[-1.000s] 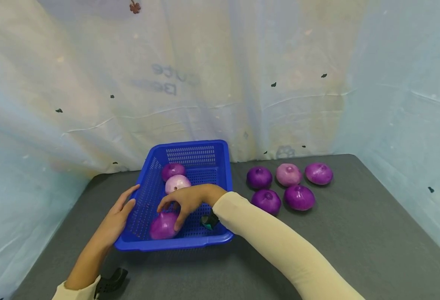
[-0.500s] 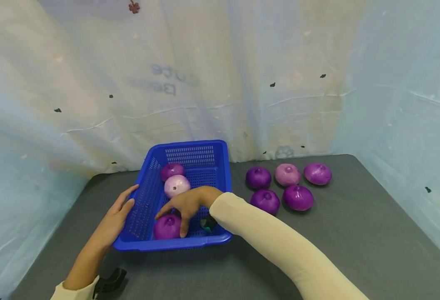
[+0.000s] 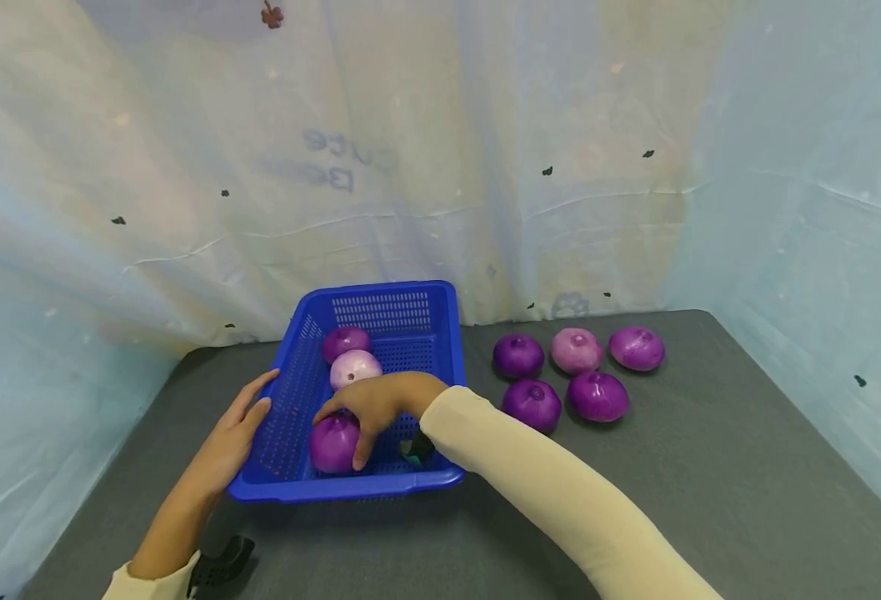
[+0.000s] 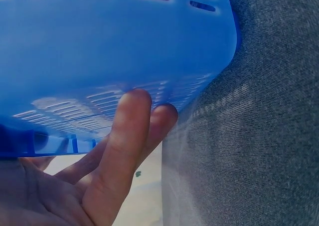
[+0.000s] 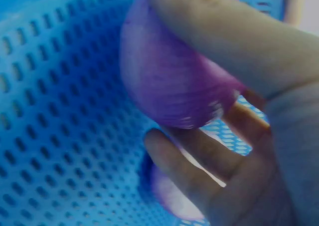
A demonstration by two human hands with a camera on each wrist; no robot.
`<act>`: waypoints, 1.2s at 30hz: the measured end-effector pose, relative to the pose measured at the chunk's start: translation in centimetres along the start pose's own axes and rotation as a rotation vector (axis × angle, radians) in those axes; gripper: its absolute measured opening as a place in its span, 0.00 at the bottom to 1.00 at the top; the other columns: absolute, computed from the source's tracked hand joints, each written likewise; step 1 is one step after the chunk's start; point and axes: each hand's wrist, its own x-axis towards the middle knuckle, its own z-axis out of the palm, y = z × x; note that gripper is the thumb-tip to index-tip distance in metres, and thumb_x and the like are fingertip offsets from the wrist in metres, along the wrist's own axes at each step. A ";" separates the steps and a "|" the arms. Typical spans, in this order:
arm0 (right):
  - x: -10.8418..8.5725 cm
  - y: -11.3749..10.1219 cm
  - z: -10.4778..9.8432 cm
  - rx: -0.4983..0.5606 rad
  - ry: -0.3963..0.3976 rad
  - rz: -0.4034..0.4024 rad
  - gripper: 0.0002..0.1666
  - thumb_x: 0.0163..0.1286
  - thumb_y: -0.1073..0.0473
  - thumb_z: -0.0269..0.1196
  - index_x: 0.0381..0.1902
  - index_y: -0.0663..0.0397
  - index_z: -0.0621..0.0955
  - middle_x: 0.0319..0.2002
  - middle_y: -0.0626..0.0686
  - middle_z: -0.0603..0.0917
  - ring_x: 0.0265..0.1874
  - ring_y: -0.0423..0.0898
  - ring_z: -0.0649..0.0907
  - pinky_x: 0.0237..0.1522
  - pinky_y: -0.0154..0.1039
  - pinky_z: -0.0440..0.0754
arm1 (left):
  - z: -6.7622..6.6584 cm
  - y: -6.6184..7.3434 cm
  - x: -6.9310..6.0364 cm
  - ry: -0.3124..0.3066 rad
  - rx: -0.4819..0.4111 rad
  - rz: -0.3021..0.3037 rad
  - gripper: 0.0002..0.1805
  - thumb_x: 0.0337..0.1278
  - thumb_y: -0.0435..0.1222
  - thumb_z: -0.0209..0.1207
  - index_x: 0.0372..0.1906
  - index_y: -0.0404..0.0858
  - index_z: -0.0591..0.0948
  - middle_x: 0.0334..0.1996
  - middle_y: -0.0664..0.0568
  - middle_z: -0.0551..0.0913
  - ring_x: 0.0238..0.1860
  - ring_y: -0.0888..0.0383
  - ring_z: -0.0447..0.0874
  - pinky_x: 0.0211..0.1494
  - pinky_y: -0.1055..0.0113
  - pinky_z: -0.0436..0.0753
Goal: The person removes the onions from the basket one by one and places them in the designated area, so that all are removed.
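Right hand (image 3: 380,404) partly hides gripped onion (image 3: 332,447).

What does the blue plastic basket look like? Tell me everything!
The blue, plastic-looking rectangular basket has rounded corners, a smooth rim, slotted walls and a floor full of little holes. It sits open side up on the dark grey woven tabletop, with three round, purple or pink onions inside. The left hand touches its outer left side; the right hand reaches in.

My left hand (image 3: 234,437) and right hand (image 3: 372,407) are bare; I wear a smooth cream right sleeve (image 3: 560,482) at five o'clock, cream left cuff (image 3: 147,585) at eight, black left wrist camera (image 3: 221,567) at seven
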 end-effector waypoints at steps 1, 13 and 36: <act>-0.2 -0.1 -0.2 0.005 0.035 -0.004 0.51 0.54 0.45 0.77 0.73 0.28 0.66 0.70 0.42 0.70 0.68 0.41 0.71 0.67 0.45 0.73 | 0.0 0.0 0.1 -0.003 -0.003 0.003 0.34 0.78 0.57 0.34 0.81 0.53 0.45 0.72 0.30 0.58 0.55 0.44 0.80 0.45 0.55 0.84; -4.6 -1.2 -1.3 0.027 0.314 -0.040 0.54 0.54 0.42 0.76 0.75 0.42 0.64 0.71 0.46 0.70 0.68 0.45 0.73 0.64 0.41 0.75 | -0.1 0.1 0.4 -0.019 -0.070 0.036 0.33 0.79 0.53 0.36 0.81 0.51 0.45 0.65 0.30 0.66 0.42 0.58 0.85 0.39 0.59 0.85; -13.9 -2.0 0.5 0.028 0.585 -0.022 0.52 0.55 0.32 0.72 0.74 0.35 0.66 0.68 0.39 0.71 0.62 0.37 0.76 0.56 0.38 0.80 | -0.1 -0.2 0.1 -0.003 -0.046 0.004 0.33 0.80 0.53 0.34 0.81 0.51 0.43 0.65 0.30 0.63 0.42 0.54 0.81 0.38 0.58 0.84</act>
